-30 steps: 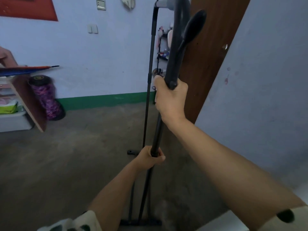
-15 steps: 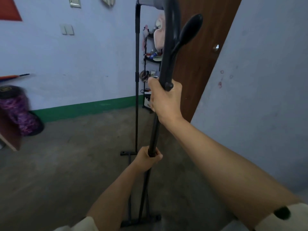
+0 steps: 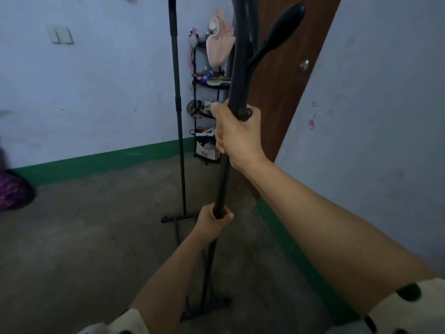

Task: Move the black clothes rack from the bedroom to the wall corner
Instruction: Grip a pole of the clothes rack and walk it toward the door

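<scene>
The black clothes rack (image 3: 177,102) stands upright in front of me, its two posts joined by a floor bar. My right hand (image 3: 237,136) grips the near post just below a hook knob. Lower on the same post, my left hand (image 3: 213,219) is closed around the thin tube. The near foot (image 3: 207,307) rests close to my body, and the far foot (image 3: 178,217) sits on the concrete floor. The rack's top runs out of view.
A brown wooden door (image 3: 284,88) stands open on the right beside a blue wall (image 3: 373,116). A black corner shelf (image 3: 204,116) with toiletries and a pink cloth fills the corner behind. A purple bundle (image 3: 12,191) lies at the far left.
The view has swung right and nearer to the corner. The rack's far post has shifted left in view, the corner shelf shows more fully, and both hands keep their grips.
</scene>
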{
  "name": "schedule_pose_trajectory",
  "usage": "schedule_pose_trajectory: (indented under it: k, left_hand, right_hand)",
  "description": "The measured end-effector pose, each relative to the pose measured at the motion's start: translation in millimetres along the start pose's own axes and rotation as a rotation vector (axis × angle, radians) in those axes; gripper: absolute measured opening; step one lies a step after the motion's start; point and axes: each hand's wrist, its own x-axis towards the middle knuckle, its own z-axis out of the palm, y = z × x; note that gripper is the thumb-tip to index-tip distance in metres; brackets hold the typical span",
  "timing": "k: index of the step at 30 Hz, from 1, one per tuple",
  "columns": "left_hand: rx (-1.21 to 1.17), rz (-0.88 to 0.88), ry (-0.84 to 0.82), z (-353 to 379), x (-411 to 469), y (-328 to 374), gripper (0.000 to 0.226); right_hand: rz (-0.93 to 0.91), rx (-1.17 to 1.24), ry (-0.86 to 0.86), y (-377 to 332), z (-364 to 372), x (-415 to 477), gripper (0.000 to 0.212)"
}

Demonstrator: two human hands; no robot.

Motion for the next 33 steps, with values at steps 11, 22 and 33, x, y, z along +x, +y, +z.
schedule_pose_trajectory:
  k: [11, 22, 33]
  left_hand:
    - [-0.08, -0.052, 0.04, 32, 53, 2, 0.016]
    - [-0.03, -0.065, 0.039, 44, 61, 2, 0.018]
    - [0.127, -0.1, -0.16, 24, 44, 24, 0.048]
  right_hand:
    - [0.029, 0.028, -0.106, 14, -37, 46, 0.046]
    - [-0.029, -0.004, -0.14, 19, -56, 49, 0.036]
    - [-0.15, -0.239, 0.036, 19, -67, 19, 0.015]
